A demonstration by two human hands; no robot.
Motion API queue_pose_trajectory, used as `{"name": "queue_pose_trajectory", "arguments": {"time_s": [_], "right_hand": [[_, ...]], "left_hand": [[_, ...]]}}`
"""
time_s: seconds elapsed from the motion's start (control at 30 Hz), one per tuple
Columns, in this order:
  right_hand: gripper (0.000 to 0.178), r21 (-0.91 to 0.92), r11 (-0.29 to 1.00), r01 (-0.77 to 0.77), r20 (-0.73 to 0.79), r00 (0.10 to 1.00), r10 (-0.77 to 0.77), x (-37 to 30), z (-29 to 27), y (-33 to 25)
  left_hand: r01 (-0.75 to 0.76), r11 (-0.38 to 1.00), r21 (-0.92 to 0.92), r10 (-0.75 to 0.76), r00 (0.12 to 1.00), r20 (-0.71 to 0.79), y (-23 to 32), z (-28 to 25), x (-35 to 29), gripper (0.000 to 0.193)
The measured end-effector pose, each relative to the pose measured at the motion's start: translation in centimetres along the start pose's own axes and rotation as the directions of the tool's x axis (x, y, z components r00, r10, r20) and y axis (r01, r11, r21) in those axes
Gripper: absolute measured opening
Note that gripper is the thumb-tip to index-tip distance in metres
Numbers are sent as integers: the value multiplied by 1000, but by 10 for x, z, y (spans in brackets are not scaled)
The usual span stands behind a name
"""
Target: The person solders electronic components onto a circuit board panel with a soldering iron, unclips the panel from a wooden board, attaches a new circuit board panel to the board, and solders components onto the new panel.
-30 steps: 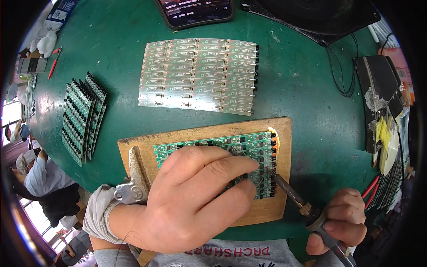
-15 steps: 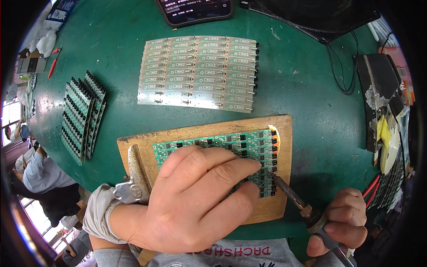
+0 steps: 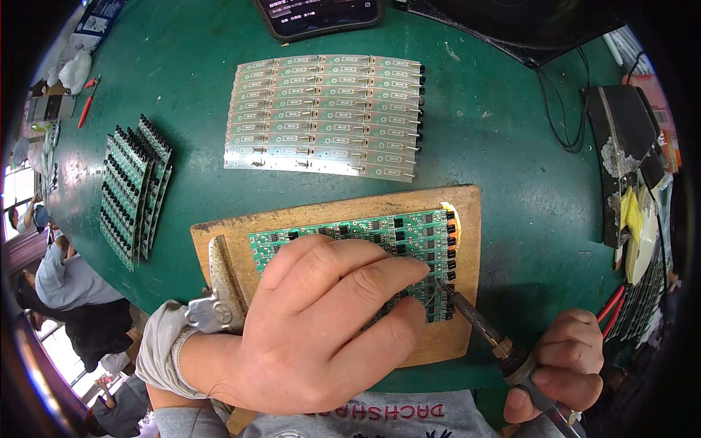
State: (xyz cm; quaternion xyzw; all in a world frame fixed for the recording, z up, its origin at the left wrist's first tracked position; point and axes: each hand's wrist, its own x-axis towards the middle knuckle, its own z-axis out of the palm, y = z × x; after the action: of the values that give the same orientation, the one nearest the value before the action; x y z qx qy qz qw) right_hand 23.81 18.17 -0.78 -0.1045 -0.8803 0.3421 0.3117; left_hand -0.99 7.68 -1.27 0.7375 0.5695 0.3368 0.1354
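1. Circuit board panel (image 3: 412,237), green with rows of small black parts and a black row down its right edge, lies flat on a wooden clipboard (image 3: 328,208) near the middle of the desk's (image 3: 511,182) near edge; a metal clip (image 3: 228,277) stands at the clipboard's left edge;
2. left hand (image 3: 321,328) arches over the panel and hides much of its near left part; thumb and forefinger point together toward the right-hand rows, a small gap between their tips; whether they pinch anything thin, I cannot tell;
3. right hand (image 3: 566,365), off the clipboard's near right corner, wraps its fingers round the grip of a soldering iron (image 3: 478,317); the iron slants up and leftward, its tip at the panel's right part, just beside the left fingertips; contact is too small to make out;
4. beyond the clipboard, toward the desk's far edge, lies a pale board panel (image 3: 321,117), with glare on its near left part; a phone (image 3: 321,18) sits farther still;
5. toward the desk's left edge lean stacked green boards (image 3: 135,193); red-handled pliers (image 3: 87,106) lie beyond them;
6. by the desk's right edge stands a scuffed black box (image 3: 621,124), with a yellow cloth (image 3: 629,212) just beside it.
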Motion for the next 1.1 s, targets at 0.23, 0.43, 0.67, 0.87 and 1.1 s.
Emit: {"name": "queue_pose_trajectory", "arguments": {"time_s": [0.23, 0.43, 0.67, 0.87, 1.1], "right_hand": [[36, -86, 995, -52, -147, 988, 39, 4, 6, -9], [37, -48, 998, 45, -66, 997, -48, 1, 3, 0], [37, -73, 997, 30, -82, 996, -36, 1, 4, -2], [35, -122, 992, -34, -102, 995, 22, 1, 8, -11], [33, -98, 989, -111, -71, 992, 104, 1, -1, -20]], "left_hand": [[-3, 1000, 24, 3, 1000, 11, 4, -2, 1, 26], [-49, 997, 62, 50, 999, -17, 2, 4, -1, 27], [-68, 995, 79, 69, 998, -3, 2, 3, 0, 26], [-65, 995, 70, 65, 998, 10, 3, 2, 0, 25], [-77, 994, 78, 77, 997, -1, 5, 3, 0, 24]]}}
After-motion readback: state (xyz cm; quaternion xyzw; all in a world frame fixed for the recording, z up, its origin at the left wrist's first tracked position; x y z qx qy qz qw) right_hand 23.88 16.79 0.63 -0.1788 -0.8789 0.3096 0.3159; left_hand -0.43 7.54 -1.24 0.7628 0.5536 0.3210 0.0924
